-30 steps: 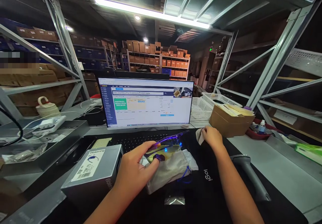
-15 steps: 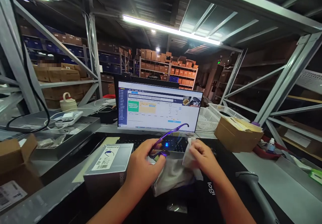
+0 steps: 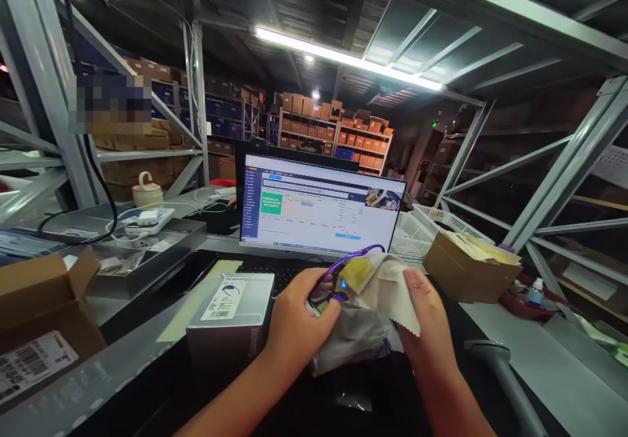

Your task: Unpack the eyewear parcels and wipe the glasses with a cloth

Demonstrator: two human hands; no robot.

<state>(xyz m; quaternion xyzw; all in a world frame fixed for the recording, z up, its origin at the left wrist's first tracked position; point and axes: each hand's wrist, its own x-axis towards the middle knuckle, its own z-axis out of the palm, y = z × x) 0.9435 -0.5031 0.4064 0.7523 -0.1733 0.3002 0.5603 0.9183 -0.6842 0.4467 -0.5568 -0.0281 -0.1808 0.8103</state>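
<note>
My left hand (image 3: 307, 316) is closed on a pair of glasses with a purple frame (image 3: 346, 258), gripping them by the near side, with a lens facing up. In my right hand (image 3: 426, 303) is a pale cleaning cloth (image 3: 395, 285) with a zigzag edge, draped over the far part of the glasses and partly hiding them. A grey soft pouch (image 3: 346, 344) lies on the dark mat beneath both hands. Left of my left hand stands a grey box (image 3: 252, 293) with a white label picturing glasses.
A monitor (image 3: 314, 211) stands behind the hands, with a keyboard partly hidden before it. A handheld scanner (image 3: 505, 375) lies at right. An open cardboard box (image 3: 44, 319) is at left, a carton of papers (image 3: 464, 270) and white baskets (image 3: 451, 222) at back right.
The cloth, earlier bunched in my right hand beside the glasses, is now spread and lies against them. My right hand has turned and shifted slightly right; the view has shifted left.
</note>
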